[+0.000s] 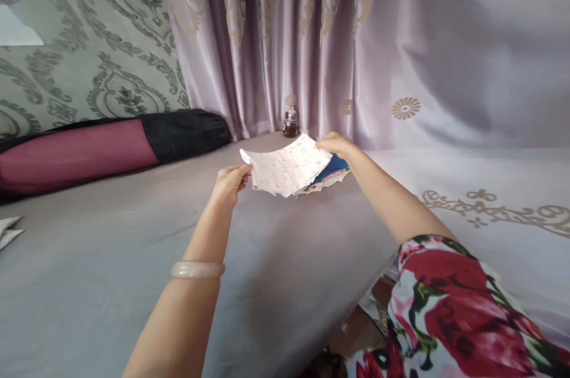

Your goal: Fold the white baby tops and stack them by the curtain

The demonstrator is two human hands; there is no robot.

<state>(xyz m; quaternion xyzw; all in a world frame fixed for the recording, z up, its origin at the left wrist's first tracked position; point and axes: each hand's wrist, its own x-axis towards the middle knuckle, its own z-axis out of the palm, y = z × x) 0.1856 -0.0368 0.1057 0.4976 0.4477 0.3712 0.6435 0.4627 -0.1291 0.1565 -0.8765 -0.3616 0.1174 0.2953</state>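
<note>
Curtains (pixel 285 28) in shiny lilac take up most of the back, and a grey sheet (pixel 111 259) spreads out in front of them. Patterned wallpaper (pixel 66 57) covers the left side, with a long pink-and-black bolster (pixel 111 143) lying along it, its left end cut off by the frame.

Both arms reach forward over the sheet. The right one slants in from the lower right, upper part covered by a floral sleeve (pixel 467 301), and the left one comes up from the bottom edge, bare as far as you can see.

Pale printed cloth (pixel 285 167) is stretched between the two hands, just in front of the curtains. Left hand (pixel 231 182) pinches its left edge, thumb and fingers pressed together. Right hand (pixel 335 143) is bent over at the wrist and grips the upper right corner, but most of its fingertips are hidden. Blue cloth (pixel 332 168) with colourful bits pokes out underneath; can't tell if the right hand has that too.

Small stuff: a dark bottle (pixel 290 123) behind the pale piece, label too tiny to read, and a whitish bangle (pixel 198 270) on the left forearm.
</note>
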